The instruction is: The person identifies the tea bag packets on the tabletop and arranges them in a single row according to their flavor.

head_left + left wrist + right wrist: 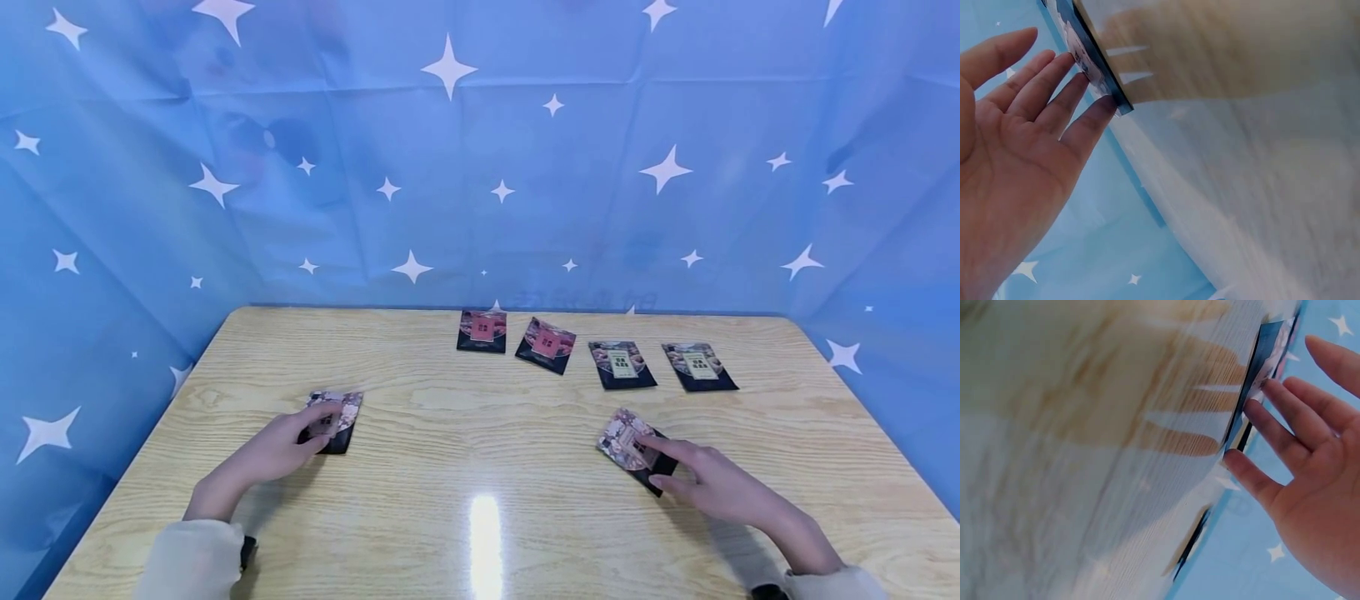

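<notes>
On the left of the table, my left hand (279, 448) rests its fingertips on a flat black sachet (347, 417) with a pale floral print. The left wrist view shows those fingers extended, their tips against the sachet's (1088, 56) face, thumb held apart. Over on the right, my right hand (716, 483) touches a matching floral sachet (617, 435) that lies at a slant. Seen from the right wrist, its fingers are nearly straight and spread, tips at the sachet (1265, 353). Each hand partly covers its sachet in the head view.
Along the back of the wooden table (420, 492) lie two sachets with red labels, one left (482, 331) and one tilted (547, 344). Two more with pale green labels, a nearer (622, 365) and a rightmost one (699, 367), lie beside them. A blue starry cloth (450, 167) hangs behind.
</notes>
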Motion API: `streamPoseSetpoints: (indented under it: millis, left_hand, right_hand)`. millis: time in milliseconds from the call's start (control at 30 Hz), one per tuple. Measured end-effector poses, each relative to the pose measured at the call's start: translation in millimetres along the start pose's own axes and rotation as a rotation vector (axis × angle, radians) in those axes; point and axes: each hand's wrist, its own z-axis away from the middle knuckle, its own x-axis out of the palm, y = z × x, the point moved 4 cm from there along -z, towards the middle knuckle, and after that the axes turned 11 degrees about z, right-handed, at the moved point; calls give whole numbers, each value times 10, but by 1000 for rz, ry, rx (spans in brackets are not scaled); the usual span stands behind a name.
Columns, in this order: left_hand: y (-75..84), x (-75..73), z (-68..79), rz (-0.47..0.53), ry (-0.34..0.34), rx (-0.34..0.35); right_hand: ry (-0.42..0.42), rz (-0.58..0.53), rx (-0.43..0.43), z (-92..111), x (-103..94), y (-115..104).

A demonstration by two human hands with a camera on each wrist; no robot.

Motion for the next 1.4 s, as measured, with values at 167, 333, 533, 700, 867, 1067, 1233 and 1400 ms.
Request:
streamPoseSetpoints:
  millis: [167,333,533,700,867,1067,1233,1400]
  left_hand:
    - [-28,-34,35,-16,27,15]
    - [-29,-55,46,-45,61,26]
    - [-35,-78,45,-69,88,41]
    - [-70,-89,40,-67,89,31]
    - [-70,-101,44,-62,78,14]
    - [-70,-98,58,-26,59,8]
    - [-85,-94,52,-19,50,12]
    - [-95,-98,45,-29,53,15]
  right_hand:
    - [3,-1,-17,-11,-4,-6]
    - [-2,-4,-7,-23,-10,-6]
    - [1,8,10,-46,-13,-30]
    - [6,15,-8,-81,-5,-112]
    - [46,24,-59,-110,-51,-221]
    - [79,61,-116,-133,-74,-206]
    - [40,70,-135,-137,-30,-159]
    - [19,65,-126,-151,3,-143]
